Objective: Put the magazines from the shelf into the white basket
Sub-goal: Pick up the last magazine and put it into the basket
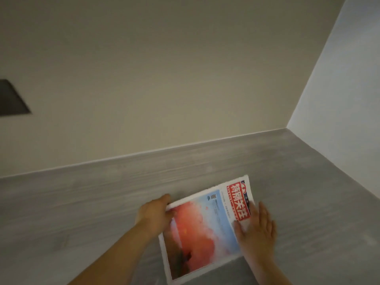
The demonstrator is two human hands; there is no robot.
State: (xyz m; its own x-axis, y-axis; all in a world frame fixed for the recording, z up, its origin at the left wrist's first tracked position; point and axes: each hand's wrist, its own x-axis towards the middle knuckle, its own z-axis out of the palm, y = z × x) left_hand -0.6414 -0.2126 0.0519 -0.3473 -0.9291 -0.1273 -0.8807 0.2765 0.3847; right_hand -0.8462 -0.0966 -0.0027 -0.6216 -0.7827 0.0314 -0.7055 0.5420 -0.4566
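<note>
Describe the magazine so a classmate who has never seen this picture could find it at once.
Start at the grey wooden shelf running along the beige wall. Toward its right end lies the magazine, between the person's left hand and right hand. It alone is printed: red-orange cover picture, red title block.

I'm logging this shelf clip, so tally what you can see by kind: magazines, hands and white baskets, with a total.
magazine: 1 cover showing, any beneath hidden
hands: 2, left hand gripping its edge, right hand flat on it
white basket: 0 in view
Total: 3
</note>
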